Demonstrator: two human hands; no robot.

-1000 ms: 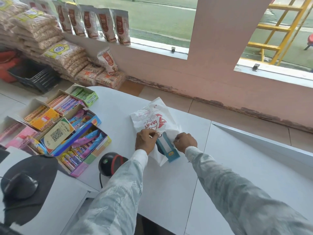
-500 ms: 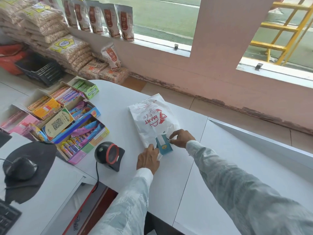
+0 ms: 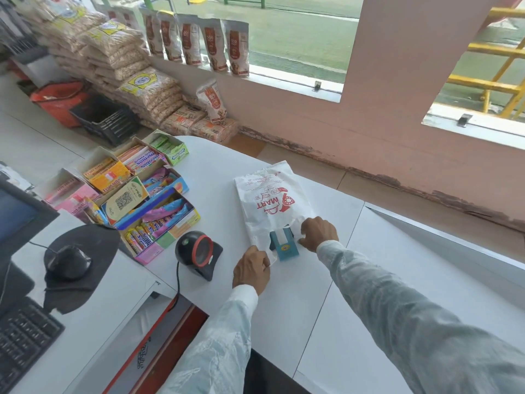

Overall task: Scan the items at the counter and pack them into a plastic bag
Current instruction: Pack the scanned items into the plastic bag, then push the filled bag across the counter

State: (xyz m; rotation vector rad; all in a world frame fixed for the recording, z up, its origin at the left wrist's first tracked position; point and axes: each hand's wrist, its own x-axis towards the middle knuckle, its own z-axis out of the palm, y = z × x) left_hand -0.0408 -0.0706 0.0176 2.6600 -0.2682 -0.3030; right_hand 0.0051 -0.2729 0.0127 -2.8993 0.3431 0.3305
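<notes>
A white plastic bag point(image 3: 268, 194) with red MART print lies flat on the white counter point(image 3: 284, 308). A small teal box point(image 3: 285, 245) sticks out of the bag's near opening, partly inside. My left hand point(image 3: 251, 270) pinches the bag's near left corner. My right hand point(image 3: 319, 234) grips the right edge of the bag's opening, right beside the box. A black barcode scanner point(image 3: 199, 253) with a red ring stands on the counter left of my left hand.
Open candy and gum display boxes point(image 3: 136, 194) fill the counter's left side. A mouse point(image 3: 66, 261) on a dark pad, a keyboard point(image 3: 22, 341) and a monitor point(image 3: 17, 217) sit at the near left. Stacked sacks point(image 3: 127, 72) and crates point(image 3: 105, 119) line the floor beyond.
The teal box has slid further into the bag. My left hand moved back toward me to the bag's near corner, while my right hand stayed at the opening.
</notes>
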